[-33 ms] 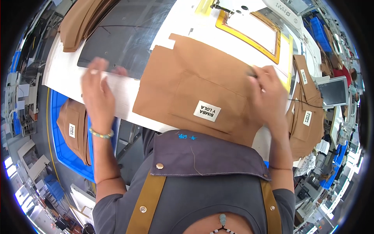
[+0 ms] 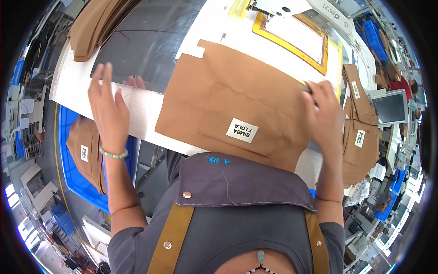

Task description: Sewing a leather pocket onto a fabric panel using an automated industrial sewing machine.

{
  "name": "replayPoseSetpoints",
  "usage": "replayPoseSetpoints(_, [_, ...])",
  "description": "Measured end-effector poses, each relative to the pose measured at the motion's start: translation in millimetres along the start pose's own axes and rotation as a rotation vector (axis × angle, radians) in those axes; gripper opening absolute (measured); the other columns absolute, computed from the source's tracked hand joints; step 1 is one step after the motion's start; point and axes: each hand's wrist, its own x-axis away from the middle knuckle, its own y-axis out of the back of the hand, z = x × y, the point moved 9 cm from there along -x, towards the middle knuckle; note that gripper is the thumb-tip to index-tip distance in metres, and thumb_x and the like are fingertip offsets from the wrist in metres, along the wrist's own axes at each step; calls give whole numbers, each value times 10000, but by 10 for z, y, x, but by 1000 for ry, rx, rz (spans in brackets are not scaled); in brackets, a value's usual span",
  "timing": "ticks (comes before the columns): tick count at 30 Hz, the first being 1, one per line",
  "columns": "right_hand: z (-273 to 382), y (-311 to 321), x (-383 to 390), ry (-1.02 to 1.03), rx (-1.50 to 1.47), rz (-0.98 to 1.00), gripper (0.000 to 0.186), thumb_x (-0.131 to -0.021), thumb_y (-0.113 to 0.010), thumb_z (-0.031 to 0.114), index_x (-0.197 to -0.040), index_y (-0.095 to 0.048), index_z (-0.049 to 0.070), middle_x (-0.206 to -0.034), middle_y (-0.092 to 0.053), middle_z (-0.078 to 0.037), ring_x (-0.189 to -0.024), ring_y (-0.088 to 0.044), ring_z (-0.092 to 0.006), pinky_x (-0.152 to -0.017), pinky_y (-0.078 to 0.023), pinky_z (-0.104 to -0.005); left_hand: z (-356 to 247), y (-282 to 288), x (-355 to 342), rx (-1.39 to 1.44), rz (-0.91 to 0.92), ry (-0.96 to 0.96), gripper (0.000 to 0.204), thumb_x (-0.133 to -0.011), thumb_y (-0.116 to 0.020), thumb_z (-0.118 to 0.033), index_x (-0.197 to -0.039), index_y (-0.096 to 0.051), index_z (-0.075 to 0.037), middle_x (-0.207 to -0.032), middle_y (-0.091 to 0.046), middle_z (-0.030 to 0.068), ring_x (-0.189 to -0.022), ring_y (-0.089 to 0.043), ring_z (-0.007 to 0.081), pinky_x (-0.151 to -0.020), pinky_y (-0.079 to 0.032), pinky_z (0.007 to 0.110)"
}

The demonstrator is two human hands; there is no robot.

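A flat brown fabric panel (image 2: 191, 98) with a stitched pocket outline and a white printed label (image 2: 242, 130) lies on the white table in front of me. My left hand (image 2: 108, 107) hovers left of the panel, above the table edge, its fingers stretched out and holding nothing. Past the panel's right edge, my right hand (image 2: 326, 114) is closed around a small dark tool (image 2: 308, 86) that pokes out by its fingertips. Blur and the fingers hide most of that tool, so its exact kind is unclear.
A white sewing machine head (image 2: 292, 10) and a yellow-edged frame (image 2: 292, 48) are at the back right. Brown fabric is stacked at the far left (image 2: 91, 34), in a blue bin (image 2: 73, 176) and on the right (image 2: 358, 150). A dark glossy plate (image 2: 150, 41) lies behind my left hand.
My right hand has moved right, away from the panel, with the small dark tool. My left hand has shifted slightly left. The panel has stayed in place.
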Motion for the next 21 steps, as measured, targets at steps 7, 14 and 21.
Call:
replayPoseSetpoints(7, [-783, 78, 242, -60, 255, 51, 314, -1009, -687, 183, -1282, -705, 28, -1235, -693, -142, -1146, -684, -335, -963, -542, -432, -643, -618, -279, 326, 262, -316, 584, -929, -772, -94, -1486, -605, -40, -1478, -611, 159, -1299, -583, 352, -1098, -490, 427])
replayPoseSetpoints(14, [-579, -315, 20, -105, -201, 312, 191, -972, -728, 133, -1081, -659, -8, -1124, -709, -105, -999, -670, -295, -874, -523, -403, -947, -1002, -452, 628, 675, -62, 287, -907, -816, -155, -1128, -713, -3, -933, -655, 77, -802, -592, 197, -735, -504, 311])
replayPoseSetpoints(21, [-48, 1239, 240, 240, -138, -719, 171, -893, -777, 112, -1028, -700, 38, -1070, -727, -150, -967, -691, -295, -848, -538, -369, -494, 1026, -839, 793, -437, -539, 85, -900, -765, -41, -968, -719, -16, -921, -697, 100, -994, -698, 229, -819, -574, 328])
